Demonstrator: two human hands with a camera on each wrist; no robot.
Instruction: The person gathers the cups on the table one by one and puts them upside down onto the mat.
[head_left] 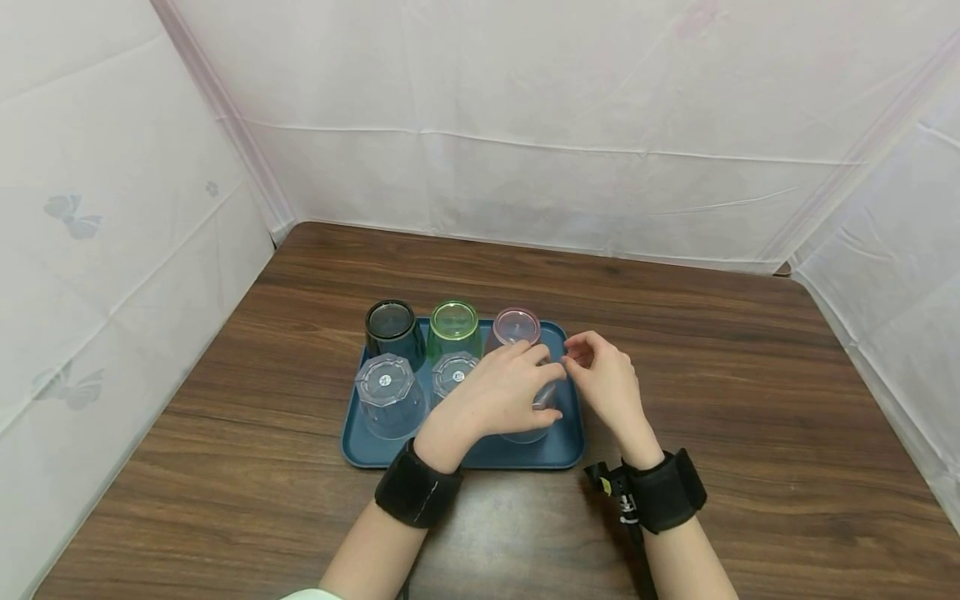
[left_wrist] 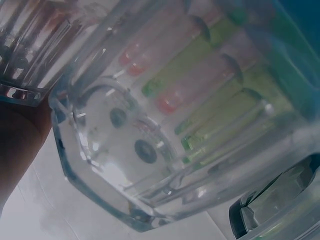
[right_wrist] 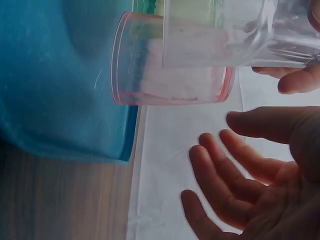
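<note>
My left hand [head_left: 501,392] reaches over the tray and grips an upside-down clear glass [right_wrist: 240,35] near its base from above. In the head view that hand covers most of the glass. In the right wrist view its open rim stands off the tray surface. My right hand [head_left: 606,385] is just to the right of this glass, fingers loosely bent, holding nothing. Behind the gripped glass stands an upside-down pink glass [head_left: 516,323]. Left of it, partly behind my left hand, is another clear glass [head_left: 452,372]. All are over a blue tray [head_left: 572,446].
An upside-down green glass [head_left: 454,323] and a dark grey glass [head_left: 392,325] fill the tray's back row. One more clear faceted glass [head_left: 388,392] stands front left. The wooden table [head_left: 750,400] meets white curtains [head_left: 525,183] at the back and sides.
</note>
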